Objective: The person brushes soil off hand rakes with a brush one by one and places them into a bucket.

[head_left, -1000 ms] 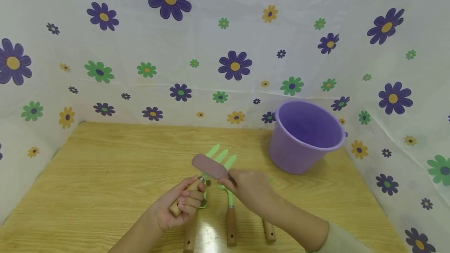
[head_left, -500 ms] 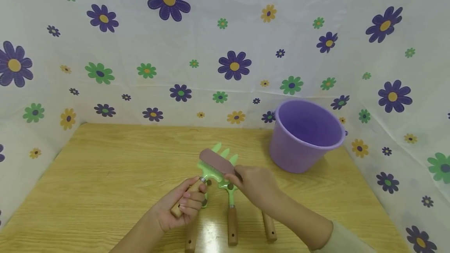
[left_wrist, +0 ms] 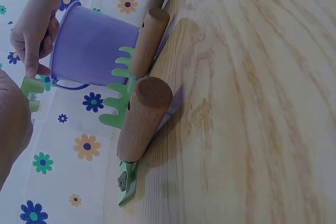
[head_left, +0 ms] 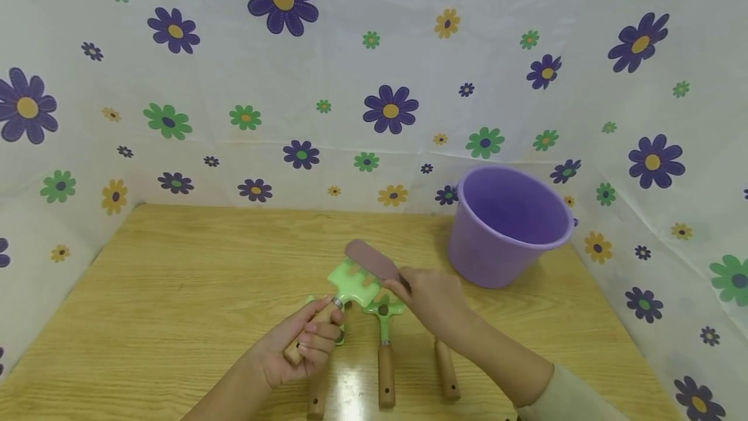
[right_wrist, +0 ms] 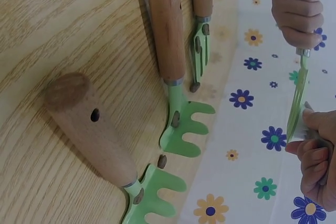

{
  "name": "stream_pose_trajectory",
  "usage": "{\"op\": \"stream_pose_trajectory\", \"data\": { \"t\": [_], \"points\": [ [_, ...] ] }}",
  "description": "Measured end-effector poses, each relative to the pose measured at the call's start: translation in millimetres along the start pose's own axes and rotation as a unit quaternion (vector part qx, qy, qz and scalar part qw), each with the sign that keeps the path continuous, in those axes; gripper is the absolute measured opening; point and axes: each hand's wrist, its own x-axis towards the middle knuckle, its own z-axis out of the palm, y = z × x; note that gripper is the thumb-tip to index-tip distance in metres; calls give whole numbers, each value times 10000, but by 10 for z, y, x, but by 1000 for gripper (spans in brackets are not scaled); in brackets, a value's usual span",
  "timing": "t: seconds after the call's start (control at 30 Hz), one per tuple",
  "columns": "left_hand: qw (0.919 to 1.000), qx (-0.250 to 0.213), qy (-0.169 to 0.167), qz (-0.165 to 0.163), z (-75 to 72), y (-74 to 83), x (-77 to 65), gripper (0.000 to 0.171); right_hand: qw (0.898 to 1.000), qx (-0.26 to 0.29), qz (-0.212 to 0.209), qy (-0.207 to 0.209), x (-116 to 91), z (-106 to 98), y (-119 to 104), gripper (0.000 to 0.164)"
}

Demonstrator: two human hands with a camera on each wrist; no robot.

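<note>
My left hand (head_left: 306, 340) grips the wooden handle of a green garden hand fork (head_left: 355, 286), its head raised above the table. In my right hand (head_left: 432, 301) is a mauve-backed brush (head_left: 369, 258), laid slantwise over the fork's tines and hiding their tips. Pale bristles (right_wrist: 300, 127) face the fork's green head in the right wrist view. Below the hands lie three more green tools: one with a wooden handle (head_left: 317, 395) at left, a rake (head_left: 384, 310) in the middle, and one with its handle (head_left: 447, 372) at right, its head behind my right arm.
A purple bucket (head_left: 508, 232) stands at the back right of the wooden table (head_left: 204, 265). Brown clumps (right_wrist: 176, 119) sit on the lying tools, and one small clump (right_wrist: 162, 161) lies on the table. Flower-printed sheets (head_left: 327, 63) wall the back and sides.
The brush has moved away and to the right along the fork, from near its neck to its tine tips, uncovering the green head. My left hand has stayed nearly in place.
</note>
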Motion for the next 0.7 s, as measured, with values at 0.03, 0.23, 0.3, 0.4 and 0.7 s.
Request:
{"op": "stream_pose_trajectory", "data": {
  "t": [0.03,0.23,0.3,0.4,0.7],
  "points": [
    [10000,8,-12,-11,-8,1,2,36,10000,-46,13,21,2,5,12,40],
    [9997,167,-176,-16,-34,2,-2,35,9997,-215,138,-1,2,24,65,41],
    [9997,185,-149,-8,-34,3,-8,35,9995,-188,247,-95,7,19,72,40],
    [9998,186,-67,23,-32,5,-15,37,9988,-146,406,-239,20,8,80,40],
    [9992,355,-165,56,-25,16,-25,37,9979,-195,564,-270,53,16,118,39]
  ]
}}
